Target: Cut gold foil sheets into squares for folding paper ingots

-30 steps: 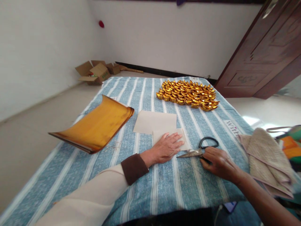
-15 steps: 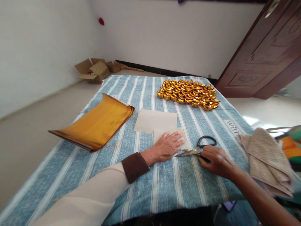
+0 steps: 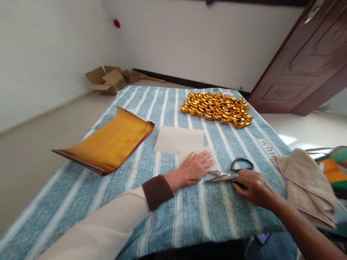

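My left hand (image 3: 195, 168) lies flat, fingers stretched out, on a small folded cream paper (image 3: 187, 153) on the blue striped cloth. Beside it a larger cream sheet (image 3: 177, 138) lies flat. My right hand (image 3: 253, 187) is closed around the black handle of a pair of scissors (image 3: 230, 174), whose metal blades point left toward my left hand and rest on the cloth. A curled stack of gold foil paper (image 3: 108, 142) sits to the left.
A heap of folded gold paper ingots (image 3: 217, 108) lies at the far side of the striped cloth (image 3: 189, 213). A beige towel (image 3: 306, 184) sits at the right edge. Cardboard boxes (image 3: 107, 79) stand on the floor by the wall; a brown door (image 3: 306, 61) is at right.
The scissors and my right hand shifted slightly left and back again; my left hand has stayed flat on the paper.
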### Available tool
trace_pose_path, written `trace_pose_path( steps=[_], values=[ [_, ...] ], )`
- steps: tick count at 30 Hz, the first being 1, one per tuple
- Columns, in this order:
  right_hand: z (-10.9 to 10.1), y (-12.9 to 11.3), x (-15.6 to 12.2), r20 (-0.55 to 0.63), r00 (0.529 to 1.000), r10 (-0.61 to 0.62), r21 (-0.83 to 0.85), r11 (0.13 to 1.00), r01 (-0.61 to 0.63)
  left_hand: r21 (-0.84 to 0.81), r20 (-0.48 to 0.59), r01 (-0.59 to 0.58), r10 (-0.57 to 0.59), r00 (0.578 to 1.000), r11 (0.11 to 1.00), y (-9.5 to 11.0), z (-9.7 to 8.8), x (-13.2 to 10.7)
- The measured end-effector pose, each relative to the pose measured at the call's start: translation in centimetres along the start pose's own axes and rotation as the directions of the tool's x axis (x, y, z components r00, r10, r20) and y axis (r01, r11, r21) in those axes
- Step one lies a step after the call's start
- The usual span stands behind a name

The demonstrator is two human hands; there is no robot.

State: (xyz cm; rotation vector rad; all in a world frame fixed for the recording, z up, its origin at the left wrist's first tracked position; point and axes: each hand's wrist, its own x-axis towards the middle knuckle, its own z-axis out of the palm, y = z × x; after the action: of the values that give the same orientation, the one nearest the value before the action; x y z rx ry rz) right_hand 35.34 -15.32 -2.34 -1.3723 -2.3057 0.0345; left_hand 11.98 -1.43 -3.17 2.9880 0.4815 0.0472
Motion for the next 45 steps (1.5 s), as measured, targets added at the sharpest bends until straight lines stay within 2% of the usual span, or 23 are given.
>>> trace_pose_path(
  steps=[9,12,15,18,23,30,45],
  values=[
    [-0.7,2.8,-0.3,-0.001,0.999,0.032,-0.049,0.998,-0.032,-0.016,-0.033,-0.015,0.015,0.999,1.000,-0.3,-0.1,3.8],
    [-0.6,3.2,-0.3,0.002,0.999,0.041,-0.036,0.998,-0.041,-0.097,-0.077,-0.003,-0.005,0.997,0.995,-0.8,0.3,4.0],
    [-0.4,3.2,-0.3,-0.004,0.999,0.045,-0.025,0.999,-0.045,-0.206,-0.174,-0.017,-0.020,0.984,0.978,-1.6,0.3,3.9],
    [-0.3,3.2,-0.4,-0.012,0.999,0.045,-0.028,0.999,-0.045,-0.190,-0.239,-0.054,0.007,0.971,0.980,-2.3,-0.4,3.3],
    [-0.4,3.1,-0.2,-0.020,0.999,0.039,-0.032,0.999,-0.040,-0.080,-0.165,-0.065,0.051,0.985,0.995,-2.6,-1.5,2.0],
    [-0.3,3.4,-0.4,-0.023,0.999,0.024,-0.035,0.999,-0.025,-0.015,-0.033,-0.060,0.060,0.998,0.998,-3.3,-0.7,1.6],
    [0.0,3.8,1.9,0.003,0.999,-0.045,-0.031,0.999,0.045,0.020,0.010,-0.017,0.017,1.000,1.000,-3.3,-0.5,1.5]
  ],
)
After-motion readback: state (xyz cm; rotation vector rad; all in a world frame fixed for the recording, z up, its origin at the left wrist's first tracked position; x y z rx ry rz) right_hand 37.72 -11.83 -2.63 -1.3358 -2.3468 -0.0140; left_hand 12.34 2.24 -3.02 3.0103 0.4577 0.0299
